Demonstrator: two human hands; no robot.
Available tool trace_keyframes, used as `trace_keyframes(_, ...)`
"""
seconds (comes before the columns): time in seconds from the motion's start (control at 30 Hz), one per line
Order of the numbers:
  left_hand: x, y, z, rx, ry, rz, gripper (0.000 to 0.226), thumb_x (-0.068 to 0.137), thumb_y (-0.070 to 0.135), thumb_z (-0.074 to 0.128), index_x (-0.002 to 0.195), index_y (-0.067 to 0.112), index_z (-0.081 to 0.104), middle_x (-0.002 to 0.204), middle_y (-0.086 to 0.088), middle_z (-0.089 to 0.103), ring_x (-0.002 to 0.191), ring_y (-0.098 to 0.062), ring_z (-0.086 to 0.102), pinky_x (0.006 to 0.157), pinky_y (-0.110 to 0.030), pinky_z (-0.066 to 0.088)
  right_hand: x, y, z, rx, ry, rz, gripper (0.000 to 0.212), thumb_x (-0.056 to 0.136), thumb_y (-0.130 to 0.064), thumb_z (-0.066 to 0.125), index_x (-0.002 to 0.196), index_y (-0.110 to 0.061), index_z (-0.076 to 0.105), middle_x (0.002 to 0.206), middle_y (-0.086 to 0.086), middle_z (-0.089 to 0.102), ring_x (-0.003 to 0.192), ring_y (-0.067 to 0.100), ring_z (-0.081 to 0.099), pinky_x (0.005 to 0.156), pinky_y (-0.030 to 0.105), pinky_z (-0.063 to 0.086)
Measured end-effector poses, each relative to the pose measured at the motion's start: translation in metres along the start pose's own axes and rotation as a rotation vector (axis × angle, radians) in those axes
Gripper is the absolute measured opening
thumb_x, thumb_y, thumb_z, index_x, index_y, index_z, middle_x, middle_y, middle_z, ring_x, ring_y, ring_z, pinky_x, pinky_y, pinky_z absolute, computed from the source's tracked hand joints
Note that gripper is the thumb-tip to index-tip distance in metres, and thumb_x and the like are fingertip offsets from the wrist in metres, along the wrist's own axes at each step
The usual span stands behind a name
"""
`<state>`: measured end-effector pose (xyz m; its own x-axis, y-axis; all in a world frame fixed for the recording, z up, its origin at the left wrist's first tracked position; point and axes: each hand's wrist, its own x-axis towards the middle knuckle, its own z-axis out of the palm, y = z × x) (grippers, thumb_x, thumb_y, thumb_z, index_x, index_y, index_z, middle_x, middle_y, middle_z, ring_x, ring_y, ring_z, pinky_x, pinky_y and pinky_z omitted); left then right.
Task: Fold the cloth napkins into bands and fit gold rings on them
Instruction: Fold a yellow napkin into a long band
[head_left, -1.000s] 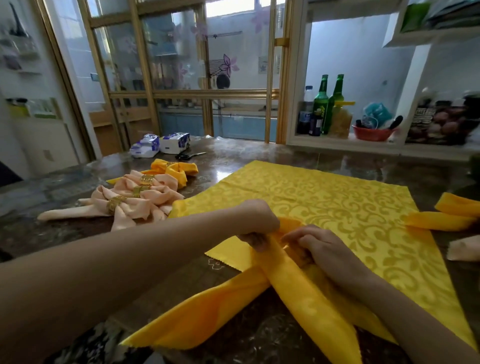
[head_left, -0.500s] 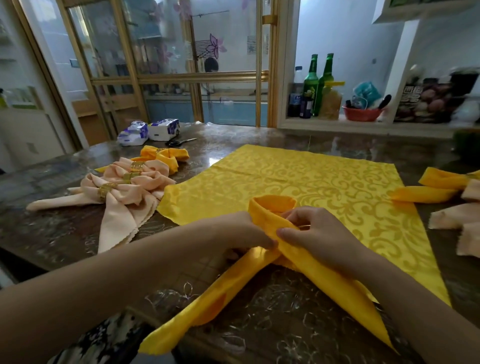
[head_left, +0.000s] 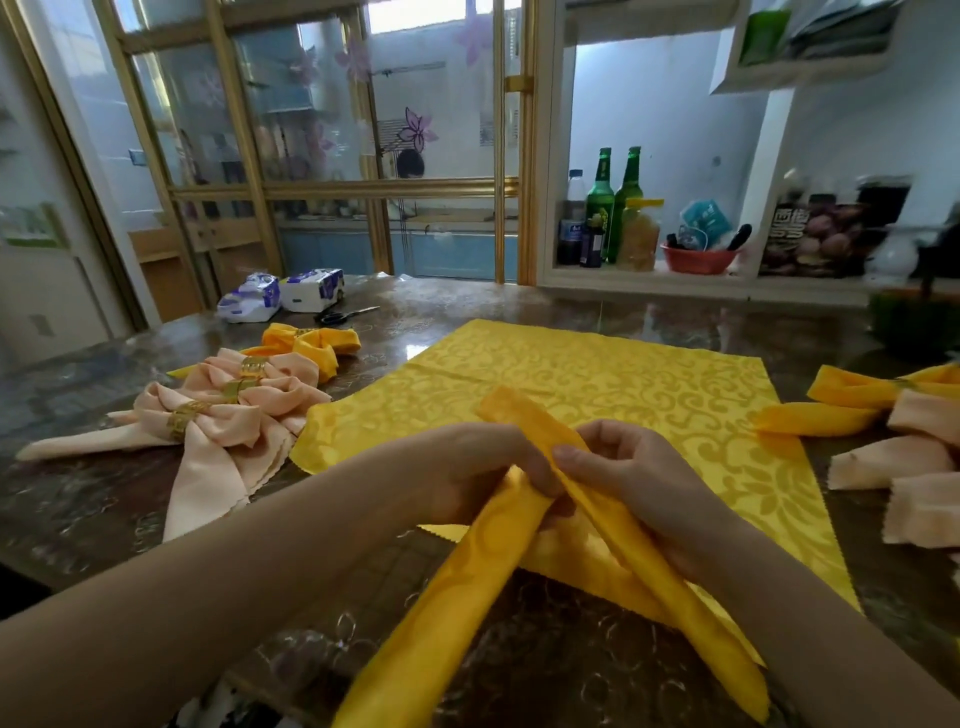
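Note:
A yellow napkin folded into a long band is bent double, its loop end pointing away from me and its two tails hanging off the table's front edge. My left hand grips the band at the bend from the left. My right hand pinches it from the right, thumb on top. Under them lies a flat yellow patterned napkin. At the left lie pink napkins with gold rings on them, and a ringed yellow one behind.
Folded yellow bands and pink bands lie at the right edge. Tissue packs and scissors sit at the table's back left. A shelf behind holds green bottles and a red bowl.
Both hands lifted the bent band off the flat napkin and squeezed its round loop flat. The camera has tilted up again.

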<state>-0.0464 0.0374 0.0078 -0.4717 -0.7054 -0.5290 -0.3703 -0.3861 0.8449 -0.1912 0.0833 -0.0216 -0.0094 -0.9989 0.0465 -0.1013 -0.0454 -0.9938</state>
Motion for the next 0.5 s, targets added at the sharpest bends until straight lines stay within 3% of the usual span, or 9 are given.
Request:
trace_keyframes(0.07,0.003,0.003,0.005,-0.006,-0.018,0.023,0.024,0.098,0.007,0.04,0.082,0.001,0.057,0.063,-0.008,0.066,0.057,-0.011,0.064,0.051,-0.02,0.052,0.001,0.002,0.002,-0.072,0.051,-0.092,0.013,0.084,-0.015,0.067,0.092,-0.006,0.066,0.088,0.02,0.069,0.078,0.031,0.068,0.076,0.04,0.055)
trace_keyframes(0.13,0.005,0.004,0.008,-0.072,-0.018,0.071,0.018,0.097,0.012,0.045,0.092,0.005,0.061,0.066,-0.004,0.067,0.057,-0.01,0.065,0.05,-0.021,0.052,0.003,0.002,0.0,-0.207,0.109,-0.247,0.007,0.084,-0.014,0.067,0.088,-0.008,0.067,0.086,0.019,0.068,0.081,0.033,0.065,0.079,0.044,0.053)
trace_keyframes(0.17,0.006,0.006,0.009,-0.087,-0.004,0.119,0.017,0.096,0.012,0.047,0.101,0.007,0.062,0.069,-0.003,0.068,0.059,-0.01,0.065,0.051,-0.021,0.053,0.005,0.001,-0.003,-0.276,0.128,-0.321,0.003,0.085,-0.01,0.066,0.087,-0.01,0.067,0.083,0.012,0.068,0.079,0.025,0.065,0.078,0.039,0.053)
trace_keyframes(0.27,0.01,0.002,0.003,-0.072,0.087,0.256,0.018,0.091,0.009,0.056,0.108,0.01,0.063,0.086,-0.005,0.071,0.077,-0.016,0.069,0.067,-0.028,0.056,0.007,0.003,-0.002,-0.518,0.188,-0.453,0.022,0.087,0.002,0.057,0.097,-0.015,0.068,0.088,-0.011,0.066,0.078,-0.001,0.06,0.075,0.008,0.045)
trace_keyframes(0.33,0.009,0.005,0.005,-0.061,0.139,0.291,0.013,0.09,0.01,0.059,0.102,0.012,0.063,0.097,-0.008,0.071,0.089,-0.021,0.067,0.079,-0.034,0.054,0.011,0.005,-0.001,-0.624,0.308,-0.49,0.029,0.09,0.001,0.052,0.111,-0.014,0.065,0.098,-0.01,0.059,0.085,-0.004,0.052,0.077,0.001,0.038)
trace_keyframes(0.4,0.009,0.012,0.009,-0.043,0.185,0.323,0.007,0.09,0.009,0.058,0.092,0.014,0.062,0.092,-0.008,0.069,0.085,-0.021,0.066,0.074,-0.033,0.053,0.013,0.006,-0.003,-0.63,0.417,-0.481,0.027,0.093,-0.008,0.051,0.117,-0.016,0.059,0.102,-0.008,0.051,0.09,0.001,0.047,0.077,0.005,0.04)
trace_keyframes(0.5,0.011,0.024,0.014,-0.057,0.186,0.415,0.019,0.092,0.007,0.054,0.087,0.024,0.06,0.081,-0.001,0.068,0.077,-0.017,0.063,0.06,-0.028,0.049,0.012,0.004,-0.011,-0.6,0.437,-0.335,0.027,0.095,-0.028,0.051,0.121,-0.019,0.049,0.105,-0.001,0.053,0.092,0.013,0.053,0.072,0.018,0.042)
